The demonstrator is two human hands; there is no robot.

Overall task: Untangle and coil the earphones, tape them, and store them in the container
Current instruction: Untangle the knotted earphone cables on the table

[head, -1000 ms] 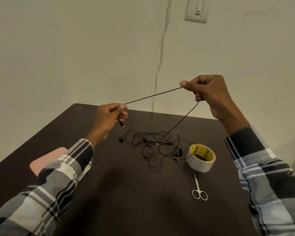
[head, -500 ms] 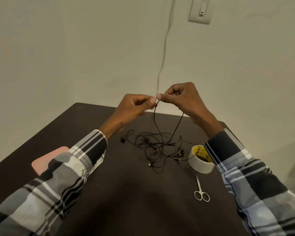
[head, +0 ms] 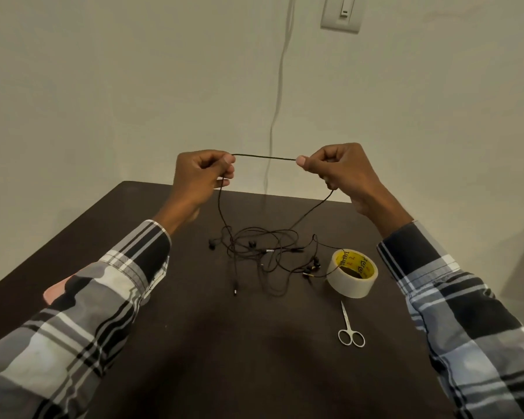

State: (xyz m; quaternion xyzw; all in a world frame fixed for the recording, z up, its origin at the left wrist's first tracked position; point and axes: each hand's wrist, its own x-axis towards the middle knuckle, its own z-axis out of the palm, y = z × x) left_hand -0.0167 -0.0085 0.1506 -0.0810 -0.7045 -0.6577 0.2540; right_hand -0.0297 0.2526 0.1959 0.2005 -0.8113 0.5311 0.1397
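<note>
Both raised, the left hand (head: pixel 198 176) and right hand (head: pixel 339 170) pinch the earphones (head: pixel 263 249) cord taut between them; a pink container (head: pixel 53 293) shows under the left sleeve.

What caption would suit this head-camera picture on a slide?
Both hands, left and right, pinch a stretch of earphone cable taut above the tangle on the table, beside tape and scissors.

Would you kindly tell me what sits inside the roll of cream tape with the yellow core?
Through the roll of cream tape only its yellow printed core and dark table show. A thin black earphone cable runs up to its outer wall; the near wall hides the rest.
</note>
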